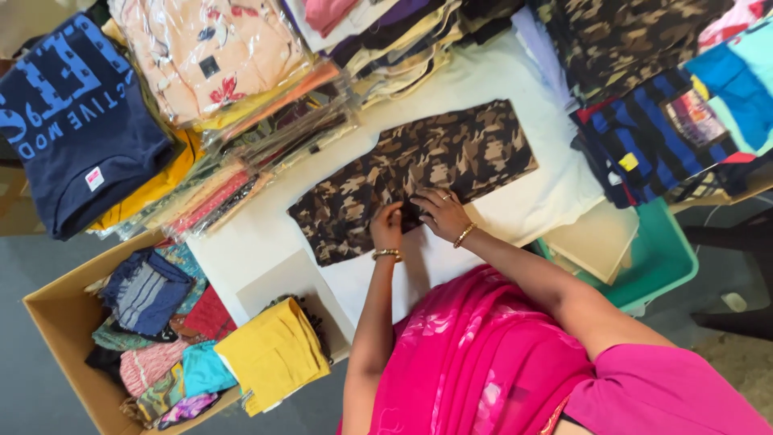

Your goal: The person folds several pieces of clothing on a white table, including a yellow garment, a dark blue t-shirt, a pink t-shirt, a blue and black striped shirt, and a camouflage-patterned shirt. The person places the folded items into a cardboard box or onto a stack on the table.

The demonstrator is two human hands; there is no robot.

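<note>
Nearest me, my pink draped fabric garment [491, 362]. I'm pressing both hands on the brown camouflage cotton garment [419, 173] at 12 o'clock, flattening it: left hand [387, 228] curled pinching its edge, right hand [439, 213] spread flat.

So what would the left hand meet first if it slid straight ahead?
The left hand would meet more of the camouflage garment under it, then white table, probably the folded clothes stack beyond.
</note>
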